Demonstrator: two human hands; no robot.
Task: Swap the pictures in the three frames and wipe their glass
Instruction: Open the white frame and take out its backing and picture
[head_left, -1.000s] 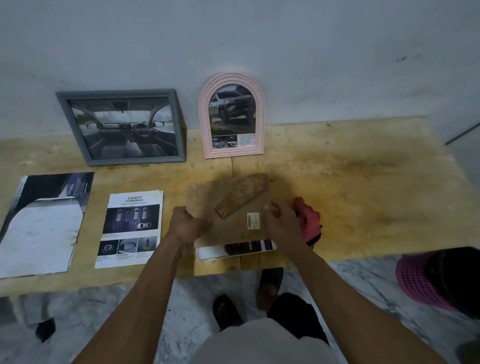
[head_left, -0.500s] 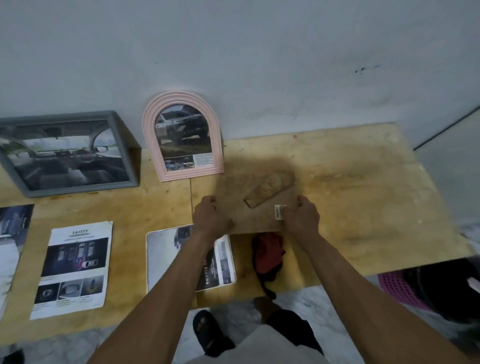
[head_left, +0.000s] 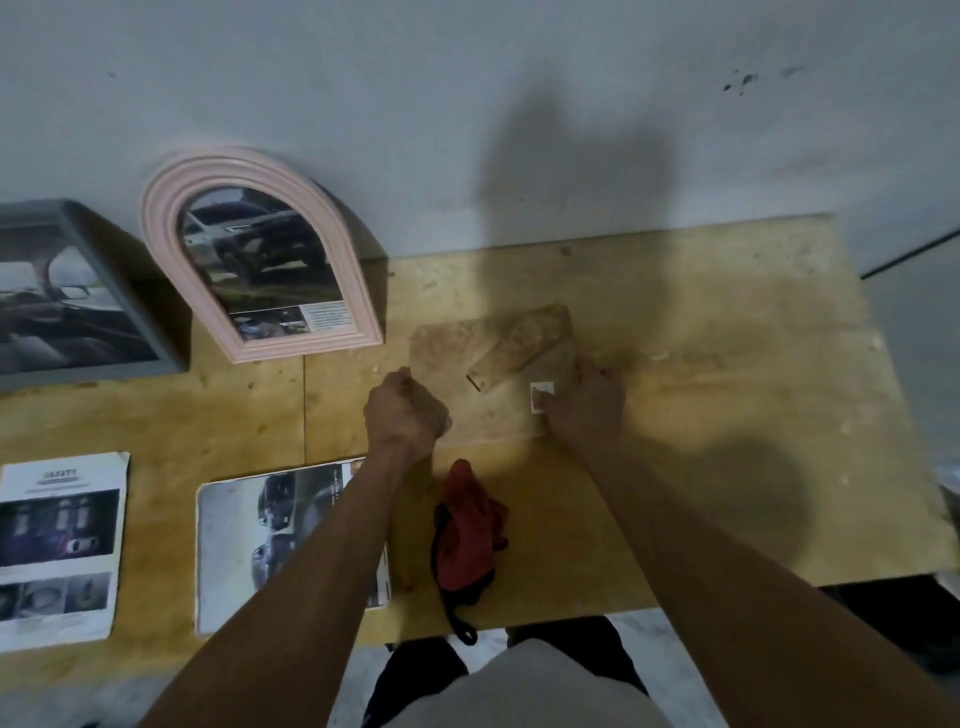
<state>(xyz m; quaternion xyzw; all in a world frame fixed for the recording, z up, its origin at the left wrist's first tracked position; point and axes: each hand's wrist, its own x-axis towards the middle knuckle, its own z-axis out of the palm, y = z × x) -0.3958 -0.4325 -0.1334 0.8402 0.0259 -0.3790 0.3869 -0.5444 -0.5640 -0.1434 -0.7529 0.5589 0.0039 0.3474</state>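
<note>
A third frame (head_left: 493, 384) shows only its brown back, with a folding stand and a small white sticker. It is on the wooden table (head_left: 701, 415), to the right of the pink arched frame (head_left: 260, 260). My left hand (head_left: 405, 410) grips its left edge and my right hand (head_left: 582, 410) grips its right edge. The pink frame holds a car picture and leans on the wall. A grey rectangular frame (head_left: 67, 296) with a car-interior picture leans at the far left. A red cloth (head_left: 465, 535) lies near the front edge, below the held frame.
A loose car picture (head_left: 244, 545) lies flat by my left forearm. A white printed sheet (head_left: 57, 545) lies at the front left. The table's front edge runs just below the cloth, with floor and my legs beyond it. The right part of the table is bare wood.
Both hands carried the brown-backed frame away from me and to the right, uncovering the loose car picture and the red cloth. My view swung right, pushing the grey frame to the left edge.
</note>
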